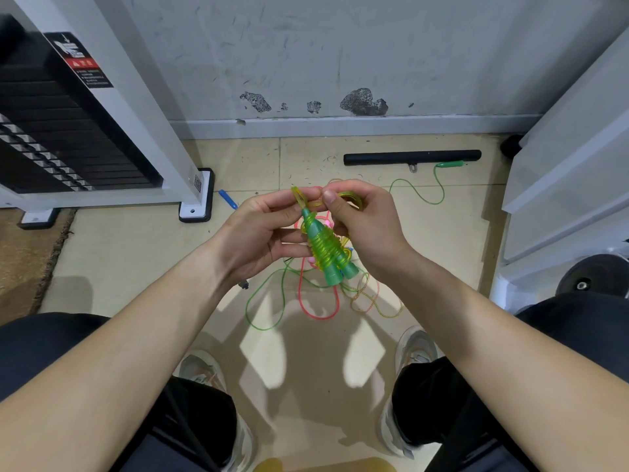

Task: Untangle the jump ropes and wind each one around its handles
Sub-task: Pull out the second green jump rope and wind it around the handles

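Note:
Two green jump-rope handles [328, 253] lie side by side with yellow-green cord wound round their middle. My left hand [258, 229] grips them from the left. My right hand [357, 216] pinches a loop of the same yellow-green cord [313, 203] just above the handles' tips. Below my hands a tangle of green, pink and yellow-orange ropes [316, 294] lies on the tiled floor. Another green rope [429, 195] runs back to a green handle [451, 164] near the wall. A blue handle [228, 199] lies at the left.
A weight-stack machine [85, 131] stands at the left, its foot [197, 206] near the blue handle. A black bar [412, 157] lies along the wall. White machine panels [561, 185] and a weight plate [595, 275] are at the right. My shoes [413, 349] flank the floor in front.

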